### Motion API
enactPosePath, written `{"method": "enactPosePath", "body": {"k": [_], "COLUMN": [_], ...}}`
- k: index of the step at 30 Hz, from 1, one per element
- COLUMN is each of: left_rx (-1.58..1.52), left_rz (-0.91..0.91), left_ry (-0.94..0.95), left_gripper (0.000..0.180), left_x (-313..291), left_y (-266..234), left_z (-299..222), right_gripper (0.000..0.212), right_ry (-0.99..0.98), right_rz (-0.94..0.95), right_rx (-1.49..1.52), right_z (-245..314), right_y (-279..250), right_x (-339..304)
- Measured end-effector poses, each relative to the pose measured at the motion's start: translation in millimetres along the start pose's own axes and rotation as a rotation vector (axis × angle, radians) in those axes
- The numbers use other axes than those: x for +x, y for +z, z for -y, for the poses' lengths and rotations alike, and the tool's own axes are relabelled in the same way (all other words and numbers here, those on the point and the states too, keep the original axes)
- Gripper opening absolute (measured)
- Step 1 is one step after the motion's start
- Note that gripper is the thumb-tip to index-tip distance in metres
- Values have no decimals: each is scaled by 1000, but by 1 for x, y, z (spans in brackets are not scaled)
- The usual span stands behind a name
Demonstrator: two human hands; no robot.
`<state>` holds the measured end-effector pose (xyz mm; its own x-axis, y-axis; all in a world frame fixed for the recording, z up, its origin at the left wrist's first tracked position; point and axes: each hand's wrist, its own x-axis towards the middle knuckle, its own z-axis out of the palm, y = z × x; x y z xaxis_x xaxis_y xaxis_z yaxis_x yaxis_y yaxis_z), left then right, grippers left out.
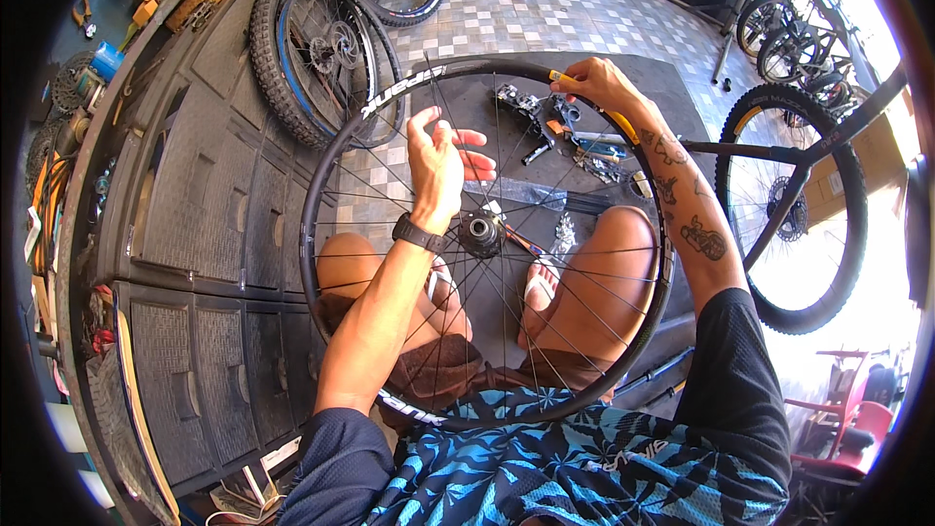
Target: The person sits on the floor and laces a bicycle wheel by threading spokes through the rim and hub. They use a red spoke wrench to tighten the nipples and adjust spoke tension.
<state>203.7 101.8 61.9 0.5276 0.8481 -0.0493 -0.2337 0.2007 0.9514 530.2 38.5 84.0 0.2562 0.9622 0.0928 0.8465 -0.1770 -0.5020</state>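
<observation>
Head: right grip (pixel 606 86) pinches yellow strip (pixel 623 127) on white-lettered wheel (pixel 480 231); left grip (pixel 436 173) spread.

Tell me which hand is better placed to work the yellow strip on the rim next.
Probably the right hand: it is right at the yellow strip on the rim. The left hand is open, clear of the strip.

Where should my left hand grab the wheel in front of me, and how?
I'd take the rim at its far left, coming from outside and closing around its slim section. That stretch is an exposed curve, and the right hand is at the rim's upper right, so the two holds should balance.
</observation>
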Motion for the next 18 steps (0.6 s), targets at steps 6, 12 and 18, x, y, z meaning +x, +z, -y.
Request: {"method": "enactPosePath", "body": {"k": [6,12,18], "left_rx": [-69,-61,-24], "left_rz": [-103,40,212], "left_ry": [-43,-1,-194], "left_gripper": [32,31,22], "left_x": [1,-4,11], "left_y": [-4,4,6], "left_z": [0,0,-23], "right_gripper": [54,59,64], "right_ry": [22,65,106], "right_rz": [36,47,-111], "right_rx": [21,15,22], "right_z": [4,13,22], "right_y": [-3,-7,-19], "right_x": [-2,-9,-39]}}
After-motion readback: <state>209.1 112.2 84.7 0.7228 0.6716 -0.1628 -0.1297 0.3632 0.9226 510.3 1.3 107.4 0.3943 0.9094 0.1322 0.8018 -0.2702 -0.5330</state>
